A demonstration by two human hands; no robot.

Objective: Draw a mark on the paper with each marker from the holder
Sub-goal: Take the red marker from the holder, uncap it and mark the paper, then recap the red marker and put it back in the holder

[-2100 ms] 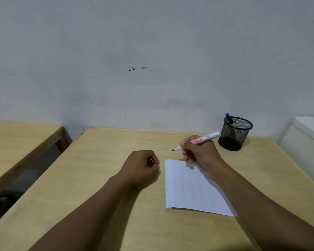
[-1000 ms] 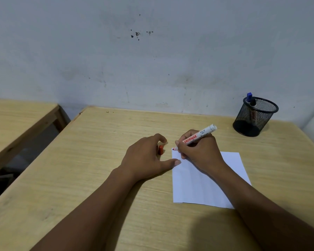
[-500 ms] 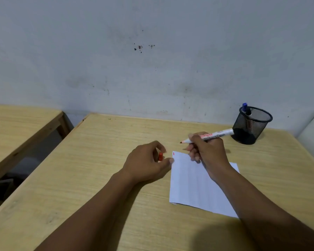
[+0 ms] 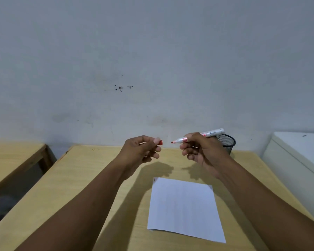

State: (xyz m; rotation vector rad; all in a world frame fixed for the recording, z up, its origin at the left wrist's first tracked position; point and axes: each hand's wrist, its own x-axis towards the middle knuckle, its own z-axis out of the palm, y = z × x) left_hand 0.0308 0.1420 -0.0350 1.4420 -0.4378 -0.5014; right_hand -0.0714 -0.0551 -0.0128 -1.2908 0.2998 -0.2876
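My right hand (image 4: 202,152) grips a white marker with a red tip (image 4: 211,133), held above the table with its tip pointing left. My left hand (image 4: 140,151) pinches the red cap (image 4: 160,142) a short gap from that tip. The white paper (image 4: 183,207) lies flat on the wooden table (image 4: 83,178) below both hands, with a small red mark (image 4: 154,180) at its far left corner. The black mesh holder (image 4: 227,143) stands at the back right, partly hidden behind my right hand; its contents are hidden.
A second wooden table (image 4: 13,158) stands to the left across a gap. A white cabinet (image 4: 297,160) sits at the right edge. The wall runs right behind the table.
Both hands have lifted off the paper and now hold the marker and cap up, facing each other. A small red mark was drawn at the paper's corner. The camera has tilted up.
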